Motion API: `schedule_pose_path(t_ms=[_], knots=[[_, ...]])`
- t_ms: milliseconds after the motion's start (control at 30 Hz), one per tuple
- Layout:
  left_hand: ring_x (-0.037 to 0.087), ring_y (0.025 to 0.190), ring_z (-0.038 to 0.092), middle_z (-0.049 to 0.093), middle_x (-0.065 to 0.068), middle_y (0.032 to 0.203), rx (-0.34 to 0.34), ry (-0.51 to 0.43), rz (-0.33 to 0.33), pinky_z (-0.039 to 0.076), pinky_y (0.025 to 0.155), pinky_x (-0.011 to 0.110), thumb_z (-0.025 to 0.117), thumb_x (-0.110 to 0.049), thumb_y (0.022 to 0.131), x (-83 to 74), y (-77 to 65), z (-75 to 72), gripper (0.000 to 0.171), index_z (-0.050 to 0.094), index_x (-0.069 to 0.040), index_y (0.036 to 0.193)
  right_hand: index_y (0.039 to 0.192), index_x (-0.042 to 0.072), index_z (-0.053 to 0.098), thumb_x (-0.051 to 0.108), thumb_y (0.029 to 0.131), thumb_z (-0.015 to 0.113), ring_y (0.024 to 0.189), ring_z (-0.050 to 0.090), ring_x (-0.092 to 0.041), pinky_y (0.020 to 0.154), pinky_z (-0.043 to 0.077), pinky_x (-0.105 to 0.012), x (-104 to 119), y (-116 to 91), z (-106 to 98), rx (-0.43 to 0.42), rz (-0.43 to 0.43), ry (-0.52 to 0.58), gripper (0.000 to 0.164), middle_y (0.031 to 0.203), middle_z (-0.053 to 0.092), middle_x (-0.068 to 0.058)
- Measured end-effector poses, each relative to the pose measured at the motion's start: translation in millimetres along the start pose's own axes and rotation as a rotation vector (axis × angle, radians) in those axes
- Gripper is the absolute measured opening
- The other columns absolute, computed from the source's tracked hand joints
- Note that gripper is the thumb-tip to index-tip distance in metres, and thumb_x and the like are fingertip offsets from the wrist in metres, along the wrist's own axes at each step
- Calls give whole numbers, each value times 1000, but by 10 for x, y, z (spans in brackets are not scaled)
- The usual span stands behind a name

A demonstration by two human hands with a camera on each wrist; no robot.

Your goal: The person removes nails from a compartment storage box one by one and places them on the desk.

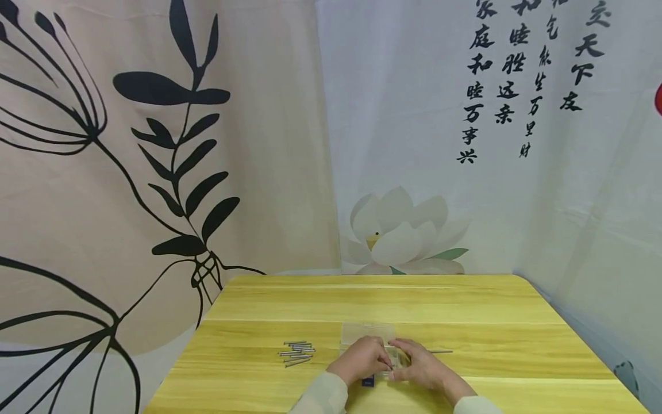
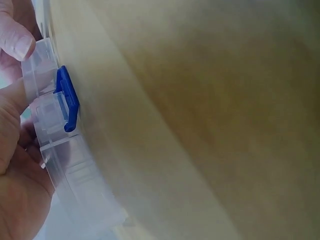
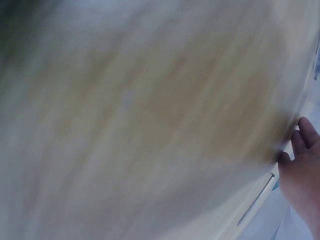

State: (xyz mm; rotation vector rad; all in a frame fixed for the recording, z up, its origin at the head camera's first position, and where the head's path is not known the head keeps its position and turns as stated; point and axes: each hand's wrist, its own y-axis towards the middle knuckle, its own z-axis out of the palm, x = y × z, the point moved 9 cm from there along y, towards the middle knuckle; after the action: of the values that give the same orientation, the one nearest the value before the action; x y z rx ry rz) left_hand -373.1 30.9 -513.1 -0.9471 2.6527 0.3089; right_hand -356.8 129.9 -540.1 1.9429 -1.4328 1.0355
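A clear plastic compartment box lies on the table with its lid raised back and a blue latch on its near side. My left hand reaches over it from the left, fingers bent down into a compartment; what those fingertips hold I cannot tell. From the right, my right hand grips the end of the box, thumb at the near wall and fingers at the far side. Through the clear wall in the left wrist view, the left fingers show behind the plastic.
Several loose metal nails lie in a pile left of the box. A single nail lies just right of my right hand. Behind the wooden table hangs a printed cloth with plants and writing.
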Motion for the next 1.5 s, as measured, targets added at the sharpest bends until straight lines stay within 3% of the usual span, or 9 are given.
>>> schedule_pose_path(t_ms=[200,467,767,1100,1267,1500], knots=[[-4,68,43,51,-17,75,9,12,-2,41,66,13,81,-18,83,11,12,19,6,80,-24,85,147,7,46,38,78,83,135,27,-57,101,25,-73,-23,16,7,8,8,-1,85,149,35,-30],[-5,66,42,53,-17,75,-10,-20,64,39,62,11,80,-22,83,1,18,22,6,81,-22,89,146,7,47,37,77,84,135,28,-56,102,25,-72,-18,19,10,-1,0,-6,84,149,36,-30],[-6,70,44,54,-17,78,14,64,82,40,68,11,80,-21,84,-60,10,14,2,81,-22,86,146,6,47,35,77,85,135,27,-57,102,25,-72,-21,7,1,3,6,2,84,149,35,-30],[-6,80,47,57,-14,90,38,137,164,42,75,12,72,-23,92,-122,-20,42,6,77,-21,90,146,7,47,35,78,85,135,27,-56,102,26,-72,-19,-7,19,18,3,32,83,149,34,-30],[-5,82,47,56,-14,93,43,60,141,43,76,12,70,-23,93,-90,-33,17,8,77,-20,92,147,6,46,36,78,84,135,27,-57,101,25,-73,-4,-5,13,13,9,30,84,150,34,-30],[-3,85,48,53,-13,97,18,-195,58,46,78,17,65,-20,96,34,-34,-98,10,72,-16,90,147,6,46,35,79,84,136,24,-57,101,22,-74,-9,1,6,9,31,28,83,151,32,-30]])
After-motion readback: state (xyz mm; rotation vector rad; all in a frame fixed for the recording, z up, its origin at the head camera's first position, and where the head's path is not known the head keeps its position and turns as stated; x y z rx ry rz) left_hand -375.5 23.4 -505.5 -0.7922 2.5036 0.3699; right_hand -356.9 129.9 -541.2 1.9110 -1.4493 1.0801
